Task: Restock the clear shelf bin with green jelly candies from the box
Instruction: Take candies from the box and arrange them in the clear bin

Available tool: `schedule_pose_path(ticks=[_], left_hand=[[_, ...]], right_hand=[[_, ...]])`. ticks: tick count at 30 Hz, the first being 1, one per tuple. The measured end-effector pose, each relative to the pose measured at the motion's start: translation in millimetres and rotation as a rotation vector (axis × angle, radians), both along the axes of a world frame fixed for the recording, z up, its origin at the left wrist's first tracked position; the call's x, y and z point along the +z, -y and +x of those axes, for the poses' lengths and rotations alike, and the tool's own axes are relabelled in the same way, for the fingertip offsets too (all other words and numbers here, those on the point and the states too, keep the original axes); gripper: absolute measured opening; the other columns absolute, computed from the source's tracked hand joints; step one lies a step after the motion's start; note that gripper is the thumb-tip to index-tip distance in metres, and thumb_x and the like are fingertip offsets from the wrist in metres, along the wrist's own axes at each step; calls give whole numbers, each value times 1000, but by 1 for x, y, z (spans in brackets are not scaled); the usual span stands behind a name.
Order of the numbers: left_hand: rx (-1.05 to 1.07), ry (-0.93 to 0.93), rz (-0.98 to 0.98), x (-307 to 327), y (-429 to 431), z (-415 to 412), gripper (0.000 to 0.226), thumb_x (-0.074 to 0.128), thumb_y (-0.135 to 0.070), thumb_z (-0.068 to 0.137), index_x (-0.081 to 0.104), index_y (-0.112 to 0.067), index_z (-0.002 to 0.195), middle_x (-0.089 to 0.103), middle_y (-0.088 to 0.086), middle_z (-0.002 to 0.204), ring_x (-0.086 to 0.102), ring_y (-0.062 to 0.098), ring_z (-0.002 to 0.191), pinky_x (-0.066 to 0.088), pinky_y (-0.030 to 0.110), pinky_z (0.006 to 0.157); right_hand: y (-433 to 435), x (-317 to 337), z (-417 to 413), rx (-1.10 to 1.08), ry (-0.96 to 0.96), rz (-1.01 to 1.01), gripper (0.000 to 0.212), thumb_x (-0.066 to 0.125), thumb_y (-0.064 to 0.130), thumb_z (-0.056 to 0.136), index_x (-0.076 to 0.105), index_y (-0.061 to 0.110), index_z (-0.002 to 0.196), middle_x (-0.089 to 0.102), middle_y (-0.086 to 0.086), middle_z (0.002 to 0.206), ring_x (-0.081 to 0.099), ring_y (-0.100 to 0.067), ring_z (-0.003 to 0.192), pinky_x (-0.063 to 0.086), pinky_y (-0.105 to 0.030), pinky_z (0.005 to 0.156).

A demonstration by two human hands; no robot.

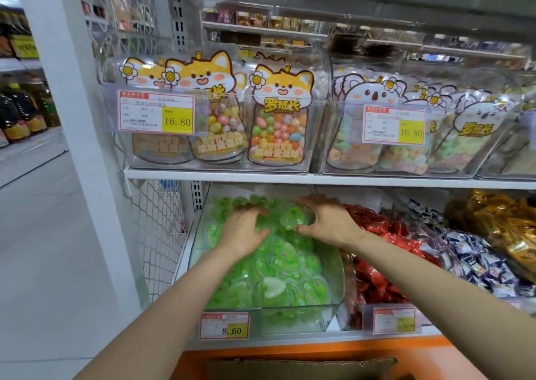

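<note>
Cardboard box, white shelf, shop aisle

Cardboard box at 6 o'clock cut off by btm edge. Price tag small print illegible; bottles at 9 o'clock blurred.

The white lower shelf carries the clear shelf bin (heaped with green jelly candies) just beside a bin of red-wrapped sweets, while the upper shelf carries bagged-candy bins.
</note>
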State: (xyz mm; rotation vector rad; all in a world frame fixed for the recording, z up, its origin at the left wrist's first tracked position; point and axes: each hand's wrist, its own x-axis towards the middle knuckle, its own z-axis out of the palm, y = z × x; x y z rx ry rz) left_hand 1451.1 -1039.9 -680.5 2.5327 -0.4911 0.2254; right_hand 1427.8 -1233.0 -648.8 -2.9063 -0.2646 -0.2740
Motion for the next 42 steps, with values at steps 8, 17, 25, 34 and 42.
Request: schedule_pose_path(ticks=[8, 17, 25, 34, 42], left_hand=[[-266, -26, 408, -9, 4, 20, 73, 65, -40, 82, 30, -24, 144, 31, 0, 151, 28, 17, 138, 21, 30, 113], [-312, 4, 441, -24, -1, 23, 73, 58, -36, 88, 19, -24, 148, 16, -5, 156, 16, 15, 143, 9, 35, 116], [-291, 39, 408, -28, 1, 25, 66, 53, -35, 91, 21, -26, 148, 17, -7, 156, 15, 15, 143, 12, 37, 115], [-299, -7, 413, -25, 1, 27, 72, 57, -33, 86, 21, -26, 148, 17, -8, 156, 14, 14, 142, 13, 38, 115], [-267, 68, 459, -24, 5, 26, 72, 59, -39, 84, 26, -24, 146, 24, -5, 153, 17, 16, 140, 8, 38, 115]], right_hand=[[-20, -19, -1, -35, -46, -169, 64, 61, 53, 78, 43, 31, 135, 57, 0, 131, 50, -18, 122, 27, -30, 105], [-15, -17, -8, 38, -204, -200, 45, 55, 51, 87, 52, 37, 129, 55, 2, 135, 41, -19, 131, 17, -32, 111], [-14, -20, -9, 44, -112, -233, 40, 61, 43, 86, 58, 37, 125, 62, 3, 126, 45, -18, 124, 22, -27, 104], [-16, -25, -1, 32, -66, -373, 39, 54, 42, 89, 54, 39, 128, 61, -2, 124, 40, -20, 127, 20, -30, 105], [-17, -25, 2, 22, -55, -398, 40, 54, 40, 89, 52, 38, 129, 62, -1, 124, 44, -21, 125, 21, -31, 105]])
